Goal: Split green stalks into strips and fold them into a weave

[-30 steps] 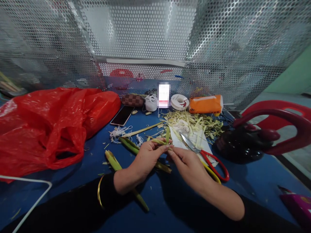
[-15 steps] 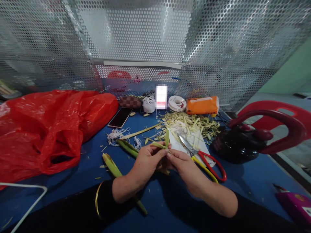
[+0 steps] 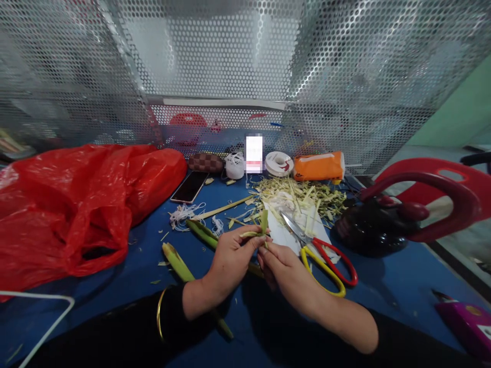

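My left hand (image 3: 229, 260) and my right hand (image 3: 284, 271) meet over the blue table (image 3: 115, 286), both pinched on a folded green leaf strip (image 3: 262, 225) whose end sticks up between the fingertips. Longer green leaf stalks (image 3: 177, 261) lie on the table under and left of my left hand. Scissors with one red and one yellow handle (image 3: 322, 255) lie just right of my right hand, blades on a white sheet (image 3: 286, 235).
A big red plastic bag (image 3: 76, 204) fills the left side. A phone (image 3: 190, 186), thread spools (image 3: 279, 163), an orange packet (image 3: 319, 166) and a heap of leaf trimmings (image 3: 307, 194) lie further back. A dark kettle (image 3: 376, 225) stands right. Perforated metal screens wall the back.
Both hands have drawn slightly closer together and toward me, still working the leaf strip. The view shifted a little; the scissors' yellow handle now shows more fully.
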The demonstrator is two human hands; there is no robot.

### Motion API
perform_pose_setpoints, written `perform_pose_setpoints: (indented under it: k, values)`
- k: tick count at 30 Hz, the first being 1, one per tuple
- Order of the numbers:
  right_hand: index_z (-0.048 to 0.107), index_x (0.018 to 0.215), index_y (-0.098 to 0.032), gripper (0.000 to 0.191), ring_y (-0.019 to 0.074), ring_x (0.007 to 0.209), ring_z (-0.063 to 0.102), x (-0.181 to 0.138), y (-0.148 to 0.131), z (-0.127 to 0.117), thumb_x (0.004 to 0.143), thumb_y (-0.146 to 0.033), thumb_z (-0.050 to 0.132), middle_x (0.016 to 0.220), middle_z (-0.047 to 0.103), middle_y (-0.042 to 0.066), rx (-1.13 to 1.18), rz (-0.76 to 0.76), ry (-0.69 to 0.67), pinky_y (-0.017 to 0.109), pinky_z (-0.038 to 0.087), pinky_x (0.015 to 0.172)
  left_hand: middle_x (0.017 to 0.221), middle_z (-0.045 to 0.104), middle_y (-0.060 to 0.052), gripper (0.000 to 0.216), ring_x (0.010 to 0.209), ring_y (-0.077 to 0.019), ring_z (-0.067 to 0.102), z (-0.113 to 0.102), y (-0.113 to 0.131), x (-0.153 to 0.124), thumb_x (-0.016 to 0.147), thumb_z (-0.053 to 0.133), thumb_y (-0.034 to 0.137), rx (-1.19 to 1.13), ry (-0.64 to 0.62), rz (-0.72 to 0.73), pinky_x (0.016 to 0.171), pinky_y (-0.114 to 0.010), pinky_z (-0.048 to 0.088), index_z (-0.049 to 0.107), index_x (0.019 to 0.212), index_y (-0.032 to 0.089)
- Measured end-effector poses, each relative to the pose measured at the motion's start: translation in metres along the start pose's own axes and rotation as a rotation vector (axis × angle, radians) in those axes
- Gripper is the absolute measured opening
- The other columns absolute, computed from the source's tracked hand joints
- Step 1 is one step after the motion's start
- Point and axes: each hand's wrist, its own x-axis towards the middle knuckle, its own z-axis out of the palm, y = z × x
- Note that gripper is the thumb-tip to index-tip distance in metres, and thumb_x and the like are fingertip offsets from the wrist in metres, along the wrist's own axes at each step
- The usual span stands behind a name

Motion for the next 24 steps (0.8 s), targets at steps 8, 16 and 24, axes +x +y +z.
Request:
perform_pose_setpoints:
  k: [8,16,24]
  values:
    - [0.041,0.062,-0.022,0.039,0.0113,0.043,0.039,0.001,0.007,0.006,0.092,-0.047,0.035,0.044,0.039,-0.006,-0.046,-0.014,0.027,0.024,0.030,0.043,0.078,0.073,-0.004,0.014,0.074,-0.0180,0.066,0.000,-0.011,0.003,0.072,0.068,0.024,-0.080,-0.014,-0.085,0.070,-0.027,0.051,0.072,0.081,0.014]
    - [0.055,0.063,-0.020,0.043,0.0137,0.052,0.047,0.001,-0.006,-0.026,0.093,-0.047,0.039,0.051,0.050,-0.001,-0.404,-0.130,0.027,0.026,0.032,0.049,0.077,0.069,-0.002,0.015,0.072,-0.0132,0.063,-0.005,-0.001,0.008,0.072,0.069,0.026,-0.216,-0.049,-0.169,0.067,-0.023,0.048,0.070,0.082,0.015]
    - [0.050,0.065,-0.020,0.025,0.0120,0.056,0.048,0.015,-0.013,-0.036,0.081,-0.036,0.060,0.059,0.053,-0.003,-0.113,-0.240,0.239,0.025,0.038,0.055,0.064,0.064,-0.002,0.023,0.055,-0.0109,0.058,-0.003,0.004,0.000,0.072,0.071,0.031,-0.226,-0.252,-0.416,0.058,-0.025,0.049,0.065,0.085,0.013]
